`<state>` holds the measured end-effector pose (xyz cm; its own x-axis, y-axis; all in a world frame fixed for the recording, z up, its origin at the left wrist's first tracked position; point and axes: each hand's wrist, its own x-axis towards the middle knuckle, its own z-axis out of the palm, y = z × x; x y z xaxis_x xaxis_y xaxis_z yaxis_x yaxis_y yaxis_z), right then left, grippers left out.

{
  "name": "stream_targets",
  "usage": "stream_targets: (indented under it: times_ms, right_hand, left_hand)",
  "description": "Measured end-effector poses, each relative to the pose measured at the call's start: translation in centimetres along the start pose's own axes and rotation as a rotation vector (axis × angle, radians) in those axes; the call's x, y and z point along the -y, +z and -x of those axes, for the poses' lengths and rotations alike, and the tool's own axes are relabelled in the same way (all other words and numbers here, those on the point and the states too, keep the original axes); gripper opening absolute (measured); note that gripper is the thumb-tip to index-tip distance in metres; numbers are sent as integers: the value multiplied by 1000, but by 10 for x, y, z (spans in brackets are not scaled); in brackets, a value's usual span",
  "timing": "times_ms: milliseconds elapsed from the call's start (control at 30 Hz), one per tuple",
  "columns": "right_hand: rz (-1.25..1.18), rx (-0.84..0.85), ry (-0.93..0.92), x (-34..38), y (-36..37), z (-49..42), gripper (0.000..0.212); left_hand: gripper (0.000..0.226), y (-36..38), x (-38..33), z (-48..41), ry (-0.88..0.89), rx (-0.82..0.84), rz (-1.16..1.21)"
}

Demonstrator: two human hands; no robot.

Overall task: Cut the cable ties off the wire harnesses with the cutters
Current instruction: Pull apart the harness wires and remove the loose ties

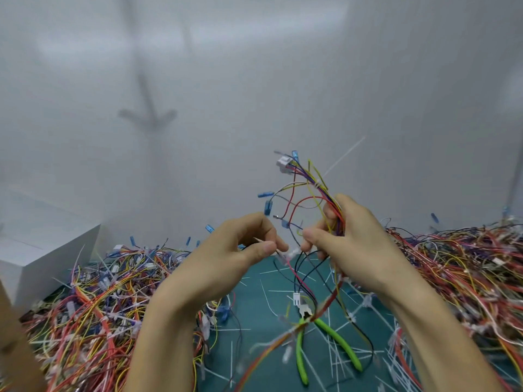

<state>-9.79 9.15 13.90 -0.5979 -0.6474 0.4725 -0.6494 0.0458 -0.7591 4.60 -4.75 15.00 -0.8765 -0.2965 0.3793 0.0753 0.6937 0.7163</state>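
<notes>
My right hand (pixel 351 239) holds a wire harness (pixel 308 193) up above the table, its fingers curled round the bundle of red, yellow and purple wires. A white connector and blue terminals top the bundle. My left hand (pixel 240 250) pinches a thin white cable tie (pixel 285 254) between thumb and forefinger, close to the harness. The cutters (pixel 328 343), with green handles, lie on the green mat (pixel 254 363) below my hands, partly under loose wires. Nobody holds the cutters.
A big heap of wire harnesses (pixel 99 301) fills the left of the table, another heap (pixel 467 267) the right. Cut white ties litter the mat. A white box (pixel 42 250) stands at the far left, a white wall behind.
</notes>
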Motion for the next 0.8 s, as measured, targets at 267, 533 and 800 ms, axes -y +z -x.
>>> stream_targets:
  times_ms: [267,533,800]
  right_hand:
    - [-1,103,40,5,13,2,24]
    - [-20,-245,54,5,-4,0,13]
    - [-69,-316,67,10,-14,1,16]
  left_hand:
    - [10,-12,9,4,-36,-133,0]
    - [14,-31,73,16,-688,-46,-846]
    - [61,-51,116,27,-910,-275,-835]
